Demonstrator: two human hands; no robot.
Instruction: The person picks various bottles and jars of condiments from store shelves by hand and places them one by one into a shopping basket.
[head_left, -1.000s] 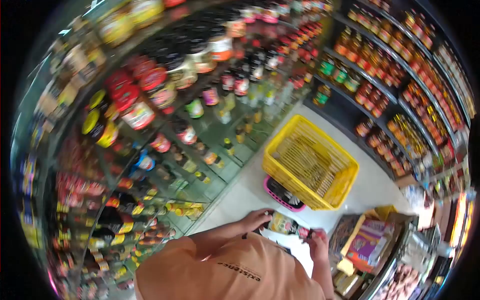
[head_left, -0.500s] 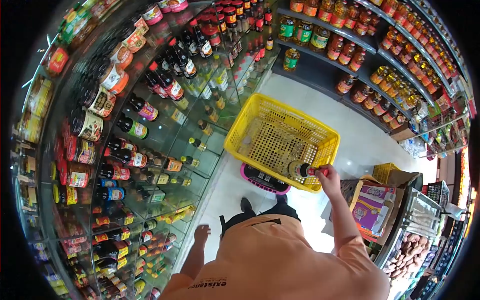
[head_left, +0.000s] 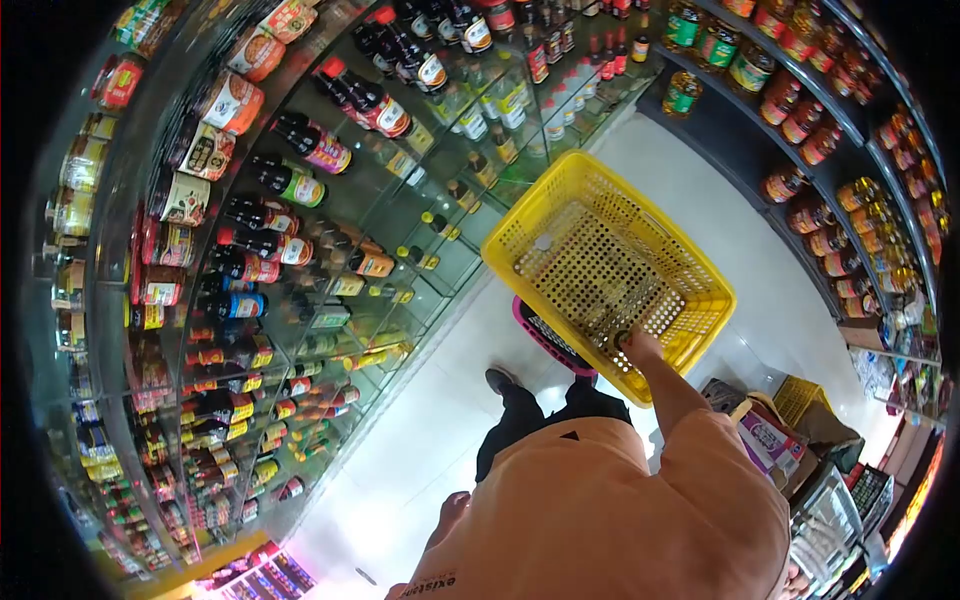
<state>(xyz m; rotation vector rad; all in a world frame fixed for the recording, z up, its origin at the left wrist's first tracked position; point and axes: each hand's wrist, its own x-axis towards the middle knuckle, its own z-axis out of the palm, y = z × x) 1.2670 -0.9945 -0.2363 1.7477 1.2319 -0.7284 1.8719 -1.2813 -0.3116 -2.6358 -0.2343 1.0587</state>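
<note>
The right hand reaches inside the yellow crate, near its corner closest to the person. Its fingers are clamped on the dark end of one apparent bottle, likely to control it within the walls. The left hand hangs outside; its finger spacing cannot be determined. Count: one yellow crate, one pink-rimmed basket beside it.

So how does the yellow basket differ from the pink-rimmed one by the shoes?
The yellow basket is yellow all over; the pink-rimmed basket looks black inside its rim. The yellow basket shows its full opening, with the right hand reaching in; the pink-rimmed basket is mostly hidden by it. Both have openwork sides.
</note>
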